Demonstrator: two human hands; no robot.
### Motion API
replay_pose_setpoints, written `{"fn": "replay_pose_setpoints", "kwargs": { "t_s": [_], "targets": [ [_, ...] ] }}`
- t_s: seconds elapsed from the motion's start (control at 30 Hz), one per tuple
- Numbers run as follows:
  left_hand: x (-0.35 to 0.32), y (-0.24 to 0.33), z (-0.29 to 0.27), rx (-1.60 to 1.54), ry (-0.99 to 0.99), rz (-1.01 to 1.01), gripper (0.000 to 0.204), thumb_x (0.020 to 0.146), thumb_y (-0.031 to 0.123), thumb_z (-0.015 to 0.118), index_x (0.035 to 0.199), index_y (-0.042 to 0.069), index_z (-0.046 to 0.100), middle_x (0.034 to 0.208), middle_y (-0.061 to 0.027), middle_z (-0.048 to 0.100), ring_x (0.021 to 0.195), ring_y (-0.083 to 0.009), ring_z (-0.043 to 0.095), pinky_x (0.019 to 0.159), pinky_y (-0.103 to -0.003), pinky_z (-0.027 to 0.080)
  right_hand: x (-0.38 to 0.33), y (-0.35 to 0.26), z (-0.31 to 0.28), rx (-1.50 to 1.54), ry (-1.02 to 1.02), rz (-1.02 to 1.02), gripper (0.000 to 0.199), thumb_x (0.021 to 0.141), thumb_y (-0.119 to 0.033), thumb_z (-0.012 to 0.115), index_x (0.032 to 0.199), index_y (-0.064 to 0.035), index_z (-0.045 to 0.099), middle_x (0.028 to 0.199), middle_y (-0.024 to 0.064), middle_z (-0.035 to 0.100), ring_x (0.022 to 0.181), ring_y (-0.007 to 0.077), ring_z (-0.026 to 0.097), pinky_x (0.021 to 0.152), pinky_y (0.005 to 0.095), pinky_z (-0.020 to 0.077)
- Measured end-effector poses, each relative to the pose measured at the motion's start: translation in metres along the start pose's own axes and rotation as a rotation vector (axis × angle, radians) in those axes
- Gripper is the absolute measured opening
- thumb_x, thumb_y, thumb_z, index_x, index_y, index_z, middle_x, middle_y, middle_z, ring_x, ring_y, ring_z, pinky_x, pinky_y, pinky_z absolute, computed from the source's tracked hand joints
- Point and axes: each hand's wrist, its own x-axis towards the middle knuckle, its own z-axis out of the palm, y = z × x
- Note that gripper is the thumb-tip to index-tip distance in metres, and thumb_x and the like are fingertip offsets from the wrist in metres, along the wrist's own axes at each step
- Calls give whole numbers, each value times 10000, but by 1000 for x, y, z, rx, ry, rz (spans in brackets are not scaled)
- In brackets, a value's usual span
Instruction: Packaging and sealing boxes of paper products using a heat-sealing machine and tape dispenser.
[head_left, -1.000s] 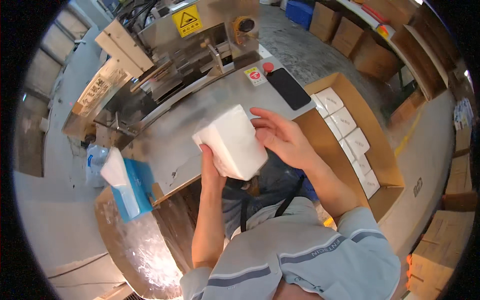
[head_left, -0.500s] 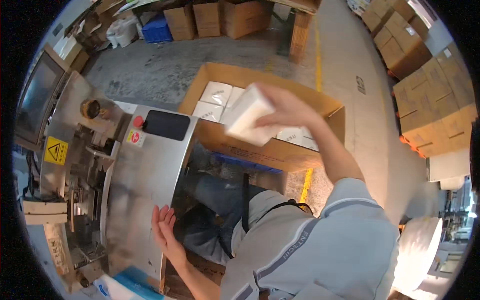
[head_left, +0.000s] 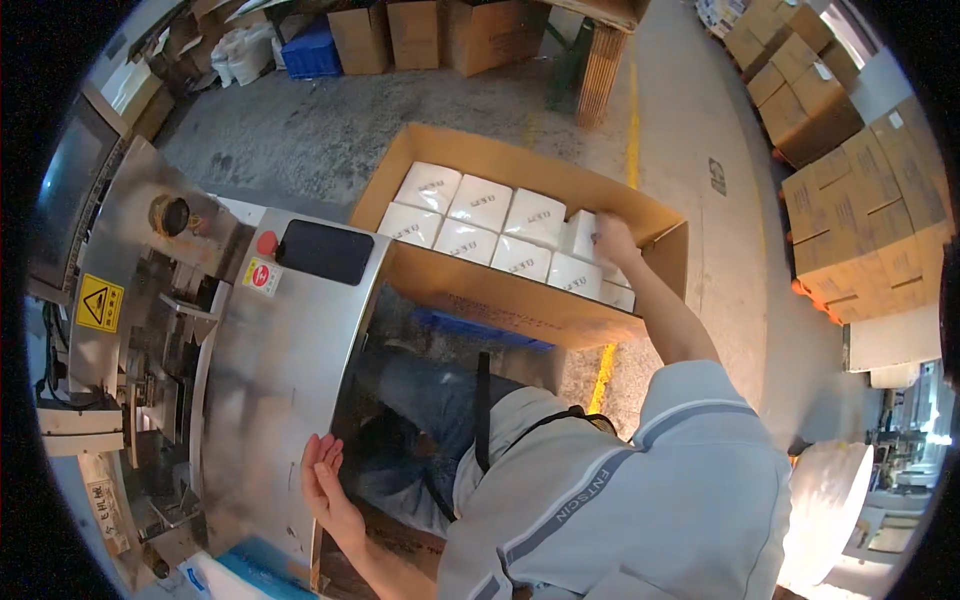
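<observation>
An open cardboard carton [head_left: 520,302] holds two rows of white square packs [head_left: 480,203] with small dark print on top. Inside its right part, my right hand [head_left: 614,243] grips another white pack [head_left: 580,234] in the far row, tilted against its neighbours. The hand covers that pack's right side, and its fingers are partly hidden. My left hand [head_left: 332,492] holds nothing; it hovers at the edge of the metal machine table [head_left: 270,390], fingers loosely curled and apart.
A dark phone-like slab [head_left: 327,251] lies on the machine table beside a red button [head_left: 267,243]. Machine parts [head_left: 165,400] stand at the left. Stacked cartons [head_left: 865,220] line the right side. A blue-and-white plastic package [head_left: 245,575] lies at the near left.
My right hand has carried the white pack right and down into the carton, uncovering the packs beneath its earlier path. My left hand has barely moved.
</observation>
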Motion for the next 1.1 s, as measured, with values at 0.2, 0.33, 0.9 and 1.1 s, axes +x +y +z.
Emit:
{"fn": "replay_pose_setpoints", "kwargs": {
  "t_s": [0.2,0.33,0.9,1.1],
  "targets": [
    [-20,-3,-42,-42,204,-78,467,1084,280,414,1399,-59,474,1289,-203,595,1151,-284,608,1032,-405,463,-5,-23,-23,316,-334,354,587,842,-354,716,1147,128,579,1055,293,681,960,383,697,834,448,551],
    [-21,11,-89,37,399,-20,452,1083,272,423,1384,-58,496,1260,-190,615,1139,-266,617,990,-380,501,17,-28,-28,28,-446,-2,534,859,-409,652,1096,69,641,1056,271,682,1020,372,671,891,433,527],
    [-86,-38,-397,894,1243,-286,505,815,313,783,1122,-57,630,1080,-241,677,990,-361,654,862,-415,502,-11,-286,-126,1009,-234,-562,326,915,-113,695,1189,57,647,1012,99,717,904,134,661,811,271,531],
    [-93,-37,-394,888,1353,12,277,959,228,618,976,-32,714,944,-231,710,856,-405,675,791,-418,524,-24,-309,-138,1029,-330,-586,336,916,-80,690,1219,52,629,1038,96,714,931,133,657,835,266,534]
  ]
}}
